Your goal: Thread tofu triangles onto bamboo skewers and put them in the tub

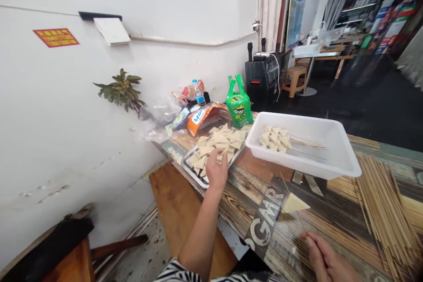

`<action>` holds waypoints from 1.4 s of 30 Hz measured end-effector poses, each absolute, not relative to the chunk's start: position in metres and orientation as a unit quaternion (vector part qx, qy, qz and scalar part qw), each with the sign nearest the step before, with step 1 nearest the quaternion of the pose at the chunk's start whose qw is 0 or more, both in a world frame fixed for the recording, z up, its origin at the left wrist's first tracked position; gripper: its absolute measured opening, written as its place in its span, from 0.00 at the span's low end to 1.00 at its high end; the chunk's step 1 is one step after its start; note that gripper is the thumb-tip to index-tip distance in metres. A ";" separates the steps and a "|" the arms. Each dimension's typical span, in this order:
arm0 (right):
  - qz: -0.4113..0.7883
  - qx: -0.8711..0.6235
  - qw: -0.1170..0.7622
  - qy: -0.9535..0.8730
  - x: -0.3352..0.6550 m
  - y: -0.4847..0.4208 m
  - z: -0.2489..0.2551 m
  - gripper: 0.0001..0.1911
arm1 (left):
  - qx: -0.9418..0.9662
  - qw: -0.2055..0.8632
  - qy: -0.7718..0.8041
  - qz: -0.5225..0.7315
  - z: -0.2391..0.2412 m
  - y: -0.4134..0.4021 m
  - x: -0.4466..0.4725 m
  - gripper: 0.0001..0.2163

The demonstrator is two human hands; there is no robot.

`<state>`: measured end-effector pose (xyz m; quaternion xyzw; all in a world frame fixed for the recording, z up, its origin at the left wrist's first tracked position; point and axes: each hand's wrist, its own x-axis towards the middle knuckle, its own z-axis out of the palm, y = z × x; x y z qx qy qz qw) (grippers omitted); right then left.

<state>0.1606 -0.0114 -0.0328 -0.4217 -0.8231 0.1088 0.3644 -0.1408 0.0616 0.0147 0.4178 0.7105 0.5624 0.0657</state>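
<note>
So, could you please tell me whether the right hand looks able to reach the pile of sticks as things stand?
Probably yes: the pile of sticks lies on the table beside the right hand, with nothing visibly blocking the way, though that hand pinches a stick bearing a pale triangle.

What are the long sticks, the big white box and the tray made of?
The sticks look like bamboo or wood: thin, tan, fairly dull. The white box seems plastic, smooth and milky, a little see-through. The tray is probably metal, because its rim looks silvery and shiny.
</note>
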 end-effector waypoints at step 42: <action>0.196 -0.434 0.348 -0.807 0.157 -0.023 -0.026 0.14 | 0.148 0.741 0.354 0.551 0.018 0.063 -0.061 0.08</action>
